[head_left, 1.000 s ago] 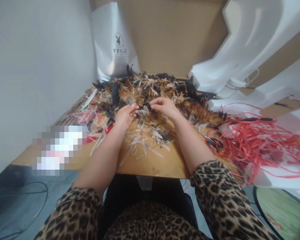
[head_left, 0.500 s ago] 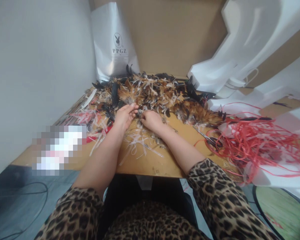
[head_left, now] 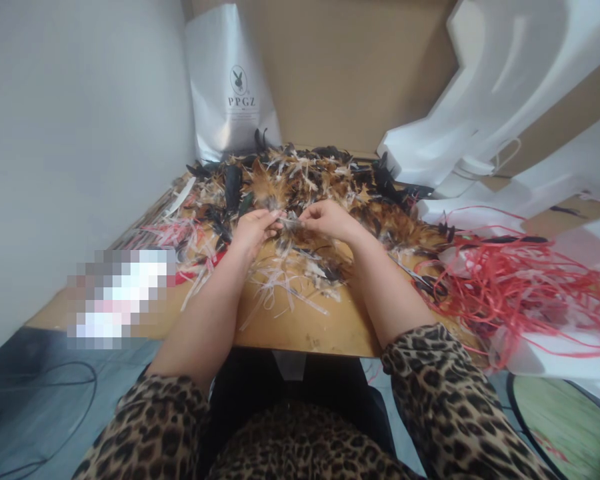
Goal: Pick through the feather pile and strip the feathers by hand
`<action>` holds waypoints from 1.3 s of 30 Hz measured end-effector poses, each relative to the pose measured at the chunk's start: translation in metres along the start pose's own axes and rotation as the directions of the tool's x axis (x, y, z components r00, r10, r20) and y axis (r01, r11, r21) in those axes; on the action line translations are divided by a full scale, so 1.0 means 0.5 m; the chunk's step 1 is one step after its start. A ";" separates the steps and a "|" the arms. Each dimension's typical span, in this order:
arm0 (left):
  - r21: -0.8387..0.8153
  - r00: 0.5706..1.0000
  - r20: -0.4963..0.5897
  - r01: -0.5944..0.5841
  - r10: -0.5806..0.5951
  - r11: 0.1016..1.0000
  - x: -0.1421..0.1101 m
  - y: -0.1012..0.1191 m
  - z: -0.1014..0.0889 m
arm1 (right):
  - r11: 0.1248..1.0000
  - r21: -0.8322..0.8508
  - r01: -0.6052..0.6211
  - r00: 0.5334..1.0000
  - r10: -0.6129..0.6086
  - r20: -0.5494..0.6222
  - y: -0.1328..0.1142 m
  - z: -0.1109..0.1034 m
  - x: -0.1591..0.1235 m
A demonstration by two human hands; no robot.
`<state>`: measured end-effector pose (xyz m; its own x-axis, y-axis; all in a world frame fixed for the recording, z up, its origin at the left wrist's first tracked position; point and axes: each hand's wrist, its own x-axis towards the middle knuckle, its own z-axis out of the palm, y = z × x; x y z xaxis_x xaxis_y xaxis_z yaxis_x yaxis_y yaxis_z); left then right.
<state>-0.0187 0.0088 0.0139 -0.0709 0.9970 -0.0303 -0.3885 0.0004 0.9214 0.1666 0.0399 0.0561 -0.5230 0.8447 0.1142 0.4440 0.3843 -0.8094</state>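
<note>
My left hand [head_left: 254, 232] is closed in a pinch at the base of a bunch of brown feathers [head_left: 266, 181], whose tips fan upward. To its right, my right hand [head_left: 329, 220] pinches the end of a thin pale strip [head_left: 292, 220] that spans the gap between both hands. Whether the strip is a feather quill or a tie is too small to tell. Behind the hands lies a wide heap of brown and black feathers [head_left: 325, 177]. Below them, loose feathers and fluff [head_left: 313, 257] lie on the wooden table [head_left: 300, 333].
Clear plastic ties [head_left: 275, 287] lie near the front edge. Scissors [head_left: 433, 285] sit at the right, beside a tangle of red ribbon [head_left: 515, 293]. Pink-white strips [head_left: 175, 233] lie at left. A silver bag [head_left: 230, 87] stands behind, with white foam pieces [head_left: 445, 140] at back right.
My right hand has moved up and to the right, away from my left hand, and the pale strip now shows between them. My left hand stays almost in place with the feathers.
</note>
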 end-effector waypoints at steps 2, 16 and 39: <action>0.039 0.999 0.038 -0.013 0.012 0.999 0.001 -0.003 -0.001 | 0.999 -0.050 0.004 1.000 -0.005 -0.020 -0.005 -0.012 -0.004; 0.122 0.982 0.143 0.107 -0.124 0.987 -0.010 -0.011 0.013 | 0.996 -0.090 0.005 0.993 -0.015 -0.117 -0.019 -0.024 -0.010; -0.109 0.972 0.170 0.183 -0.163 0.977 -0.013 -0.005 0.015 | 0.880 0.472 0.058 0.967 0.068 -0.247 -0.005 0.058 0.013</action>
<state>-0.0106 0.0029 0.0149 0.1510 0.9820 -0.1137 -0.4926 0.1745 0.8526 0.1408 0.0333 0.0422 -0.2953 0.9348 0.1974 0.0166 0.2116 -0.9772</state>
